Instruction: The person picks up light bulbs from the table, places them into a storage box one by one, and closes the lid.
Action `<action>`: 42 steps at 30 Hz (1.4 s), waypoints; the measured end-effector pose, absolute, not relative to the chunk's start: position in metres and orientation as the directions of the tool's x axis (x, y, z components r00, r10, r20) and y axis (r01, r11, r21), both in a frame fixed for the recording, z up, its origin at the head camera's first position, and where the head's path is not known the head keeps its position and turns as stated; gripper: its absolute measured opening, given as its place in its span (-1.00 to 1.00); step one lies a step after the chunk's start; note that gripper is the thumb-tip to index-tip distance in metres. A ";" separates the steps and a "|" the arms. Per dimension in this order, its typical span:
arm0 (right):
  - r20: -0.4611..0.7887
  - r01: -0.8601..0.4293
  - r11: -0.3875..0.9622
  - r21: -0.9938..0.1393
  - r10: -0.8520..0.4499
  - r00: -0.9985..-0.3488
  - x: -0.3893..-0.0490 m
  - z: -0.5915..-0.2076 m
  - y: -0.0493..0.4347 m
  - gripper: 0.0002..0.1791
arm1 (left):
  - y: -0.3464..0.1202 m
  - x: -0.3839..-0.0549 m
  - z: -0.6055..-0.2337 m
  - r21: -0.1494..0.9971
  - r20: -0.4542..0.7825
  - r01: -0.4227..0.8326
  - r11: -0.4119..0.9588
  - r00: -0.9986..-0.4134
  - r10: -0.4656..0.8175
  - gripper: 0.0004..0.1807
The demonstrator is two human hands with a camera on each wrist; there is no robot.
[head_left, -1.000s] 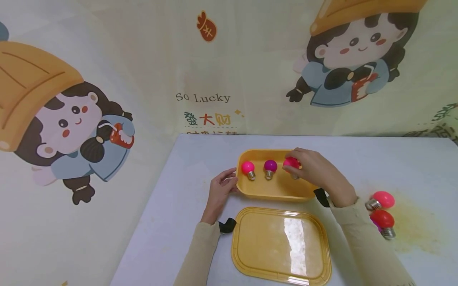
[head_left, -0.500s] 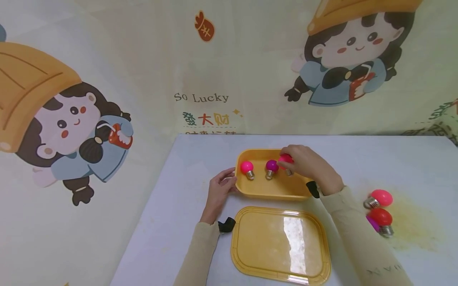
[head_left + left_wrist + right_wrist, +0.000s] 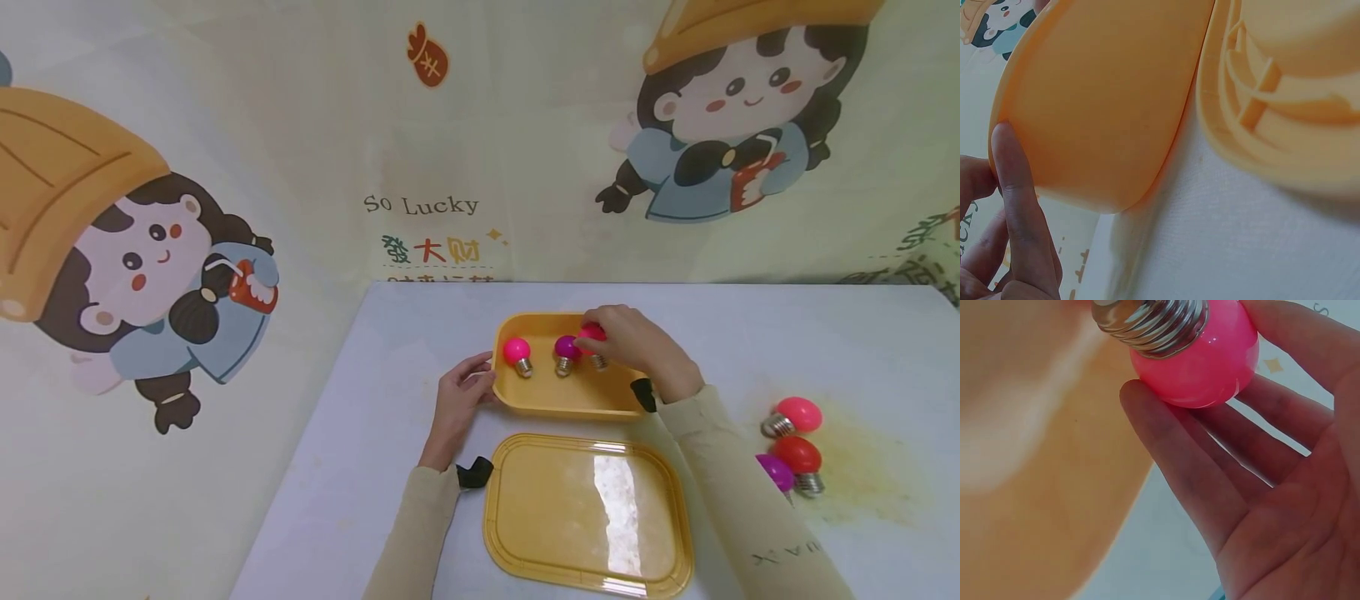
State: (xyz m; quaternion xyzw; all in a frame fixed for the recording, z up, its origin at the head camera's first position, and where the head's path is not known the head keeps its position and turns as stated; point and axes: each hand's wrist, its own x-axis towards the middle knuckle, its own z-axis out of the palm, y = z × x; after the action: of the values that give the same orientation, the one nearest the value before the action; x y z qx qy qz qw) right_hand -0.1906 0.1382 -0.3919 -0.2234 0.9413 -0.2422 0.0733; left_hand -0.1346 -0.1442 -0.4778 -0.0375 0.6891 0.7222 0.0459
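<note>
In the head view a yellow plastic box holds a pink light bulb at its left end and a purple light bulb near the middle. My right hand grips another pink bulb by its round part, just right of the purple one; in the right wrist view its silver screw base points up and left. At the box's left end is my left hand, with thumb and finger at the rim and outer wall, holding it. The left wrist view shows these fingers against the box.
A yellow lid lies on the white table in front of the box. At right, a pink bulb, a red bulb and a purple bulb, partly behind the right sleeve, lie together. A printed cloth hangs behind.
My right hand has moved left inside the box with the pink bulb, closer to the purple one. The left hand stays at the box's end. More of the loose purple bulb now shows.
</note>
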 end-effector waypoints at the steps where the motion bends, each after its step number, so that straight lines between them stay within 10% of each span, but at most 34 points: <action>1: -0.032 -0.383 0.784 -0.490 -0.455 -0.890 -0.191 -0.392 0.137 -0.67 | -0.144 -0.134 -0.478 0.992 -0.118 -0.119 -0.047 -0.993 0.015 -0.62; 42: -0.150 -0.326 0.797 -0.509 -0.455 -0.878 -0.209 -0.421 0.117 -0.76 | -0.146 -0.133 -0.475 0.992 -0.110 -0.111 -0.056 -0.994 0.030 -0.63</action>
State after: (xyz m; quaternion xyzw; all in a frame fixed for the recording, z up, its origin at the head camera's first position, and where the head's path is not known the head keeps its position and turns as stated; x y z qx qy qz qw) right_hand -0.2092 0.1174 -0.4206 -0.2081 0.9384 -0.2415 0.1335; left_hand -0.1328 -0.1458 -0.4755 -0.0297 0.6853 0.7260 0.0484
